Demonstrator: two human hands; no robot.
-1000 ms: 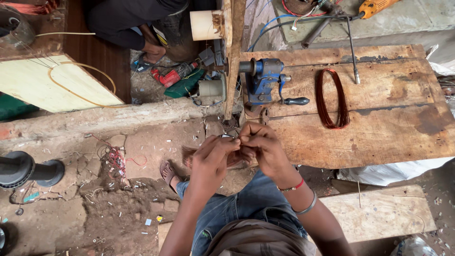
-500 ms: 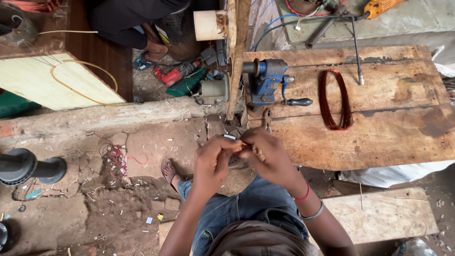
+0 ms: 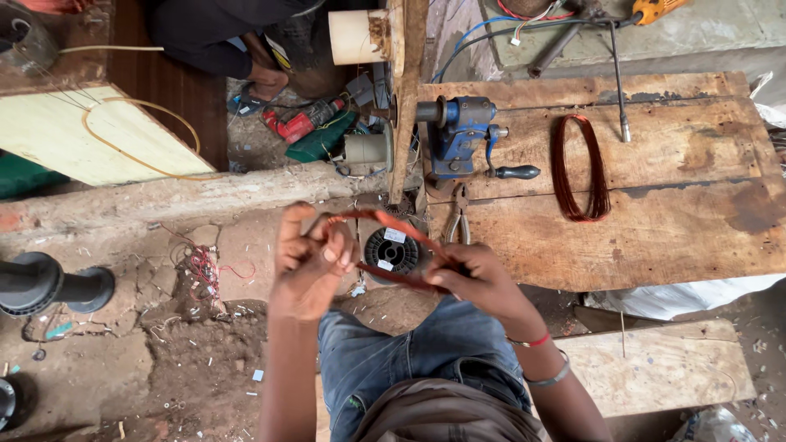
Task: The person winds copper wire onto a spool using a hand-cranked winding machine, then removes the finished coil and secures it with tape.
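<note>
I hold a loop of copper-coloured wire stretched between both hands above my knees. My left hand pinches its left end with fingers curled. My right hand grips its right end near the front edge of the wooden bench. Under the loop, on the ground, lies a black wire spool. A second copper wire coil rests on the bench beside a blue hand-cranked winder.
Pliers lie at the bench edge. A red tool and a green case lie on the ground behind a wooden beam. Another person sits at top left. A low plank is at my right.
My hands have moved apart, drawing the wire bundle out from a tight clump into a long loop. The view has shifted slightly.
</note>
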